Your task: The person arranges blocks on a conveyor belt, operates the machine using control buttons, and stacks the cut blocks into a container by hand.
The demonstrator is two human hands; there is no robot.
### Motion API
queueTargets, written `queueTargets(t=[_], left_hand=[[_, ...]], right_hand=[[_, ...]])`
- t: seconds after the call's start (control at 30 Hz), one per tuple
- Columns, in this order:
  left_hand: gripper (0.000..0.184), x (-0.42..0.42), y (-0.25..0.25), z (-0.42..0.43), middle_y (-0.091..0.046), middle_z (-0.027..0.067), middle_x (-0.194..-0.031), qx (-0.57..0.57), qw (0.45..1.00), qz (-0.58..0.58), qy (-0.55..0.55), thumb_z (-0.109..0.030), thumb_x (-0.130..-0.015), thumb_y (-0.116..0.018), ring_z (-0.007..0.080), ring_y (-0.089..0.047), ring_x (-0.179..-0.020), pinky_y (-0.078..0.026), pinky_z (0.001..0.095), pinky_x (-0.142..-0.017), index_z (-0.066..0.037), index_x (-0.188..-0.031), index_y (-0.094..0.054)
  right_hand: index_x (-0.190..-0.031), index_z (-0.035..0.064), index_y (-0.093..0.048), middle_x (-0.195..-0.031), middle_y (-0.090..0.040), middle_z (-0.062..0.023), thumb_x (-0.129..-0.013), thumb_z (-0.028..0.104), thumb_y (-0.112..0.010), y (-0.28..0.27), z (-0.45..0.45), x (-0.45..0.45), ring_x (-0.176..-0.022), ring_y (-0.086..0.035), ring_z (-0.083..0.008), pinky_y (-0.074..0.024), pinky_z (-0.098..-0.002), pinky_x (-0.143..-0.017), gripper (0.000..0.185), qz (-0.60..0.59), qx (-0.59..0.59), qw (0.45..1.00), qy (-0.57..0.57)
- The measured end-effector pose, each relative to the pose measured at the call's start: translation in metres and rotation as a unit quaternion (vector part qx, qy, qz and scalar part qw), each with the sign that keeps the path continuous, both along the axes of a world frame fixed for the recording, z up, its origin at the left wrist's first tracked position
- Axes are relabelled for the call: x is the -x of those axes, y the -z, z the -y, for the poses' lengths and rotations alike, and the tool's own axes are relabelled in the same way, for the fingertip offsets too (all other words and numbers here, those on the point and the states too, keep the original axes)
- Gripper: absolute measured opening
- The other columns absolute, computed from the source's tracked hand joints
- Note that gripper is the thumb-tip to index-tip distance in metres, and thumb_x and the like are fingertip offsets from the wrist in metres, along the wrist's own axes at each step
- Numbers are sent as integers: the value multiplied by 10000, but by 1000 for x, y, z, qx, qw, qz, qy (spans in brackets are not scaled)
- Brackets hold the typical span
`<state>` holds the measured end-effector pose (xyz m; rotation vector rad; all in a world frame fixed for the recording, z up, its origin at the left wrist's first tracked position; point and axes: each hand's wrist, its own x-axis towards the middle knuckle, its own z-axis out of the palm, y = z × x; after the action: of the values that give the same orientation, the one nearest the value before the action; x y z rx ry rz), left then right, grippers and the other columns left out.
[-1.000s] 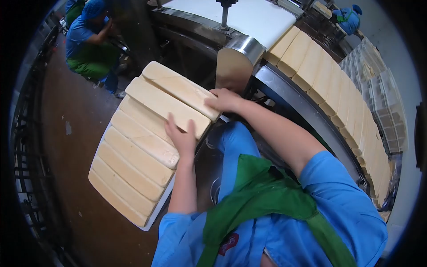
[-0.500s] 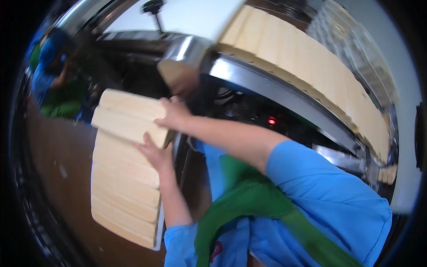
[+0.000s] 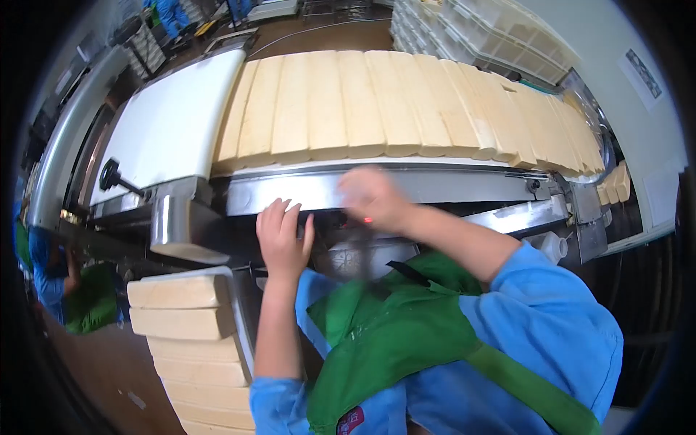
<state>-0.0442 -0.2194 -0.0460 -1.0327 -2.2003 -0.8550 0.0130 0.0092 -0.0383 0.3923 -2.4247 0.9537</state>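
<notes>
My left hand is raised in front of the conveyor's metal side rail, fingers apart and empty. My right hand is blurred by motion before the same rail, and its fingers cannot be made out clearly. Beyond both hands, a long row of pale dough-like blocks lies side by side on the conveyor. At the lower left, a white tray holds several similar blocks, apart from my hands.
A white belt and a rounded metal housing are at the left. Stacked plastic crates stand behind the row. A person in a green apron is at the left edge. A black knob sticks up beside the belt.
Both hands have left the blocks on the tray and moved over to the conveyor's side. The view has swung right, bringing the conveyor row to the centre and the tray to the lower left.
</notes>
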Motion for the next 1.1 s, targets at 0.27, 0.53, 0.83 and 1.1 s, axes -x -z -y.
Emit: queueTargets(t=[0.27,0.53,0.83,1.1], left_hand=[[832,106,-50,-154,-475,154,-1330,255,963,31,77,-358,-575,-858,329,-381,-1298,-301,477,-1053,-106,-1283,-500],[751,113,-38,-159,-545,225,-1218,229,960,-74,142,-304,-514,-873,406,-524,-1142,-461,446,-931,-17,-1137,-564],[474,138,-80,-178,-674,141,-981,-127,942,280,131,-247,-801,-750,268,-654,-939,-514,324,-838,-8,-1185,-609],[477,150,-152,-257,-589,117,-1137,-479,490,694,221,-468,-966,-399,248,-552,-1085,-408,429,-991,-73,-1195,-536]], right_hand=[[-1322,128,-488,-1362,-425,-162,-578,451,-842,-32,-210,-34,-1309,-359,-329,-258,-498,-1100,885,157,-321,876,324],[-1197,107,-575,-1247,-548,-167,-545,360,-848,-30,-220,-27,-1173,-522,-335,-409,-491,-1007,751,-3,-332,925,186],[-1257,58,-561,-1068,-650,-156,-761,242,-752,-80,-215,-7,-943,-636,-279,-491,-318,-843,562,37,114,960,253],[-1193,47,-541,-1124,-605,-117,-903,383,-580,-153,-215,58,-1074,-568,-283,-419,-477,-957,445,14,760,646,68]])
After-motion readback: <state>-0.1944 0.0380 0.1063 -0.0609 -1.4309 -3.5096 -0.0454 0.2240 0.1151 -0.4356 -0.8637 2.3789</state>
